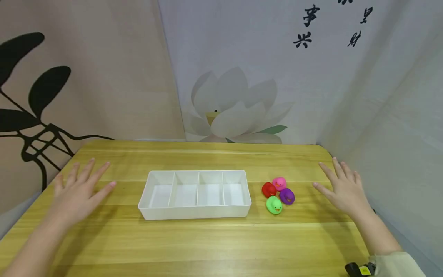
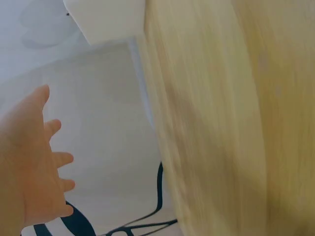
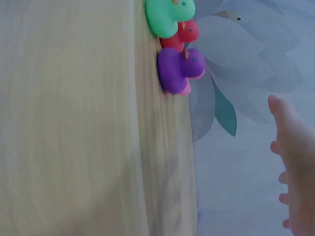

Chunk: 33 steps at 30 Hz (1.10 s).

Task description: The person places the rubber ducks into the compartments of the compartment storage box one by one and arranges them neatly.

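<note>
White and oblong, a tray (image 1: 197, 212) at the middle of the table (image 1: 207, 246), split into four compartments (image 1: 210, 196) set in a row from left to right. Just right of it, outside its walls, a tight cluster: red duck (image 1: 268, 190) on the left, pink duck (image 1: 279, 182) on the far side, purple duck (image 1: 287, 196) on the right, green duck (image 1: 274, 205) nearest. In the right wrist view, bunched likewise, with only a little pink showing behind the purple. Well apart from the tray, to the left, the left grip (image 1: 79, 193), wide and flat with fingers spread, raised over the table, holding nothing. Well to the right of the purple duck, the right grip (image 1: 346, 189), just as loose, fingers and thumb fanned, also raised and with nothing in hold. At the near right, a pale sleeve (image 1: 398, 265) and, just beside it, a black object (image 1: 353, 269) with a yellow patch. Beyond the far edge, pale cloth (image 1: 242, 46) printed with a lotus (image 1: 238, 111), dark leaves (image 1: 50, 90) and black characters (image 1: 310, 15).
</note>
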{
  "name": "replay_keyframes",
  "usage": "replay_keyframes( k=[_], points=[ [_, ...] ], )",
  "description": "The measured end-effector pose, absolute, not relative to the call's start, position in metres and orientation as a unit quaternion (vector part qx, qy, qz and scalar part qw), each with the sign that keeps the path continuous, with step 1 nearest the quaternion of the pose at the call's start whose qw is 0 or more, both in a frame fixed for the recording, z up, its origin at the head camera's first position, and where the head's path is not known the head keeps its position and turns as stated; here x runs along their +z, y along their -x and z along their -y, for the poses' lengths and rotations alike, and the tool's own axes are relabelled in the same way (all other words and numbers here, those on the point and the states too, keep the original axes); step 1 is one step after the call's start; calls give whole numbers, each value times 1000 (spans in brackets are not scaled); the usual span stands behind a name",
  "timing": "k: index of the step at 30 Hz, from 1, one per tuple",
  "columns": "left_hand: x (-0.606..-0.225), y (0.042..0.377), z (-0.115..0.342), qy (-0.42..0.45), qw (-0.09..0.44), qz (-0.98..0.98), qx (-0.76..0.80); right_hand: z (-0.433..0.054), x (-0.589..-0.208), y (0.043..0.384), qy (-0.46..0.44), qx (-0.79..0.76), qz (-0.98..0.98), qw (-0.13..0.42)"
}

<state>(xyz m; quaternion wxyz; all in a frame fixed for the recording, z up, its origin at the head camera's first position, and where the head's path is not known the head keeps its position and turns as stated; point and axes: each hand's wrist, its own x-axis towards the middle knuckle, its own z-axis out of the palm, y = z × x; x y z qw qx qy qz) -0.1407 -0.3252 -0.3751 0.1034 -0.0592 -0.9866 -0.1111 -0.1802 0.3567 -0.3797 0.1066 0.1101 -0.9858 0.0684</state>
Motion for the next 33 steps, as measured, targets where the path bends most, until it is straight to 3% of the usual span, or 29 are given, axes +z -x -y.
replay_keyframes(
  k=[16, 22, 33],
  points=[
    [-389, 140, 288, 128, 160, 927, -313, -324, -396, 169, -136, 173, 959, 181],
    [-394, 140, 280, 124, 128, 900, -397, -317, -406, 170, -156, 225, 942, 194],
    [-412, 142, 278, 98, 53, 861, -496, -310, -423, 173, -172, 319, 919, 154]
  ],
)
